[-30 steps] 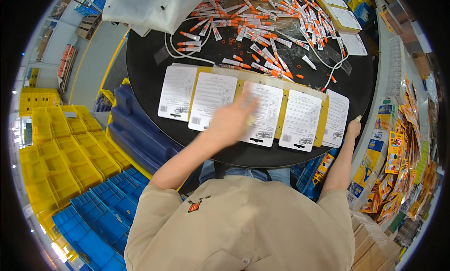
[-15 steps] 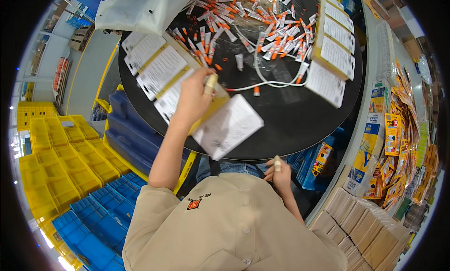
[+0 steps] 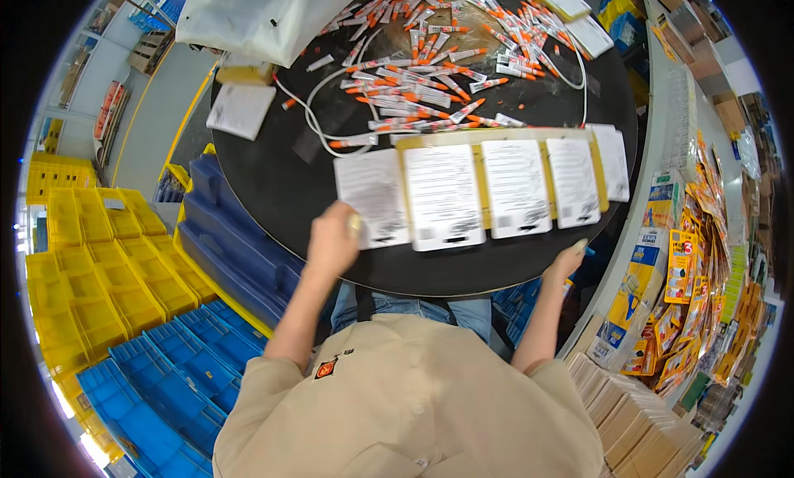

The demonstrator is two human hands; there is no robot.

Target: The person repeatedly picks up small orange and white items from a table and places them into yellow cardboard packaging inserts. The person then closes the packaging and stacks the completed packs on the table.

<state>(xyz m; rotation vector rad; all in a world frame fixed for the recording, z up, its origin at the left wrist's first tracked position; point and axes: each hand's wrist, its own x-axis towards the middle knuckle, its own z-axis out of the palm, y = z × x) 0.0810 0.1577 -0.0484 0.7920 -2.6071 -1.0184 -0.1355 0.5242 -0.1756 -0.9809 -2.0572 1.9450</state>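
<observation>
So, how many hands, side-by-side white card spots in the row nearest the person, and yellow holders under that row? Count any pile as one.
Hands: 2 (left hand, right hand)
White cards: 5
Yellow holder: 1
Total: 8

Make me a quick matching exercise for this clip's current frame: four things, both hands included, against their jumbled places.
Things:
1. left hand
2. right hand
3. orange-tipped tubes
4. white plastic sheet

Places:
A. scattered over the far part of the black table
B. at the picture's upper left
C. by the leftmost card of the near row
D. by the table's near right edge

Pairs: 1-C, 2-D, 3-A, 4-B
</observation>
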